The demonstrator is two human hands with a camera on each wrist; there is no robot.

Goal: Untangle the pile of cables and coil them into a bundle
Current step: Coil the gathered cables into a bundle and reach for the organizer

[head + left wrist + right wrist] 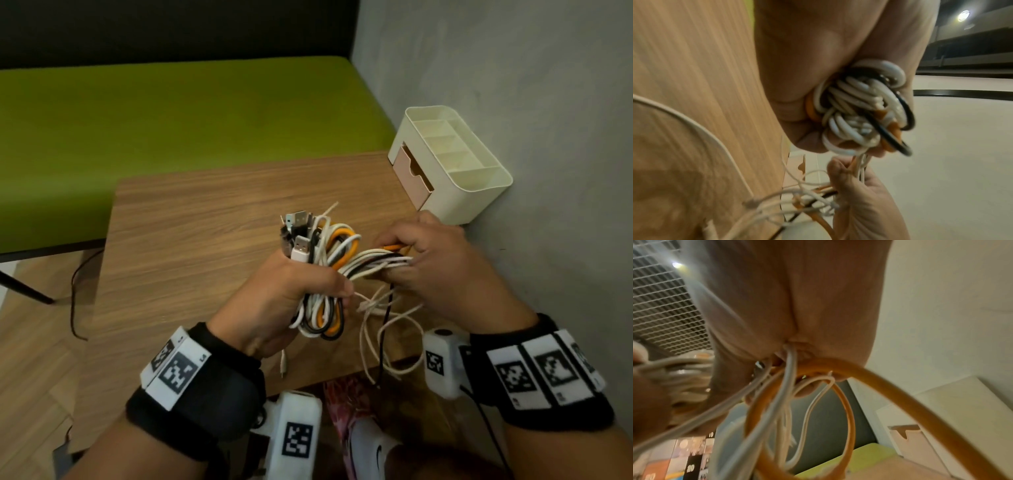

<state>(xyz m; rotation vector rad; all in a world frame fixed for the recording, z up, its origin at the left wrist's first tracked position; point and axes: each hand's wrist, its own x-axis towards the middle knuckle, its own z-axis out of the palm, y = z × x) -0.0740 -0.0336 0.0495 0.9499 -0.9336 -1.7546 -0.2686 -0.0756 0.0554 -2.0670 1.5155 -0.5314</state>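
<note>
1. While held above the counter point(191, 219), the cable bundle point(320, 284) sits in the left hand point(274, 301), fingers curled tight round its middle; plug ends point(298, 236) stick up out of the fist
2. Right hand point(442, 270) pinches a flat run of white, black & orange strands point(376, 262) stretched sideways from the bundle; hands close together, not touching
3. Loose cable tails point(383, 335) droop below both hands, past the counter's near edge
4. Cream organizer point(455, 164) stands at the counter's far right corner against the wall point(513, 85), just beyond the right hand's knuckles, so room is tight on that side
5. Counter's left & far parts show bare wood; green bench point(154, 120) lies beyond the far edge
</note>
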